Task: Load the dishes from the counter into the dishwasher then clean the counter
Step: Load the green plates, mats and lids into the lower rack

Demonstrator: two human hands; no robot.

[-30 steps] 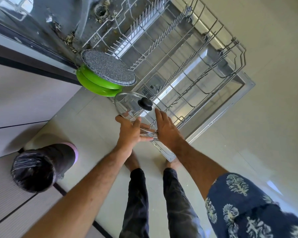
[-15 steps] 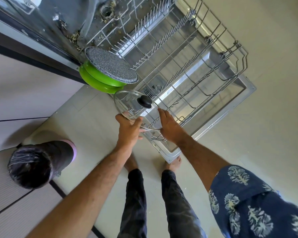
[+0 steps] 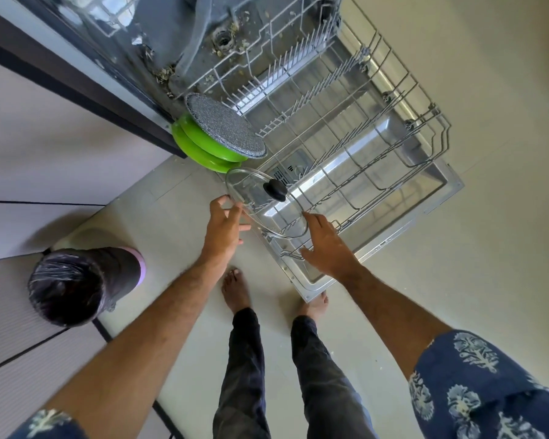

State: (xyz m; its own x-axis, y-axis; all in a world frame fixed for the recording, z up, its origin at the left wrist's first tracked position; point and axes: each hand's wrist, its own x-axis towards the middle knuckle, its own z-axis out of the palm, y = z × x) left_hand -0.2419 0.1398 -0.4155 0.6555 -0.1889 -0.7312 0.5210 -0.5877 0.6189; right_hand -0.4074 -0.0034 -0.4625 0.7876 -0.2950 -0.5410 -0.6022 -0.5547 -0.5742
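Observation:
A glass lid (image 3: 249, 201) with a black knob (image 3: 275, 190) leans tilted in the front left corner of the dishwasher's pulled-out lower rack (image 3: 390, 128). My left hand (image 3: 224, 224) is at the lid's left rim, fingers apart, thumb just touching the edge. My right hand (image 3: 328, 247) hovers at the lid's right rim with spread fingers, the index tip against the rim. Neither hand grips it. Behind the lid, a green pan (image 3: 200, 150) with a speckled grey bottom (image 3: 222, 125) stands on edge in the rack.
The open dishwasher door (image 3: 441, 193) lies flat under the rack. A bin lined with a black bag (image 3: 76, 283) stands on the floor at the left. My bare feet (image 3: 235, 289) are close to the door's corner. Cabinet fronts (image 3: 45, 147) run along the left.
Both hands held the lid's lower edge a second ago. The lid has since settled into the rack, and my fingers have opened and drawn back to its rims.

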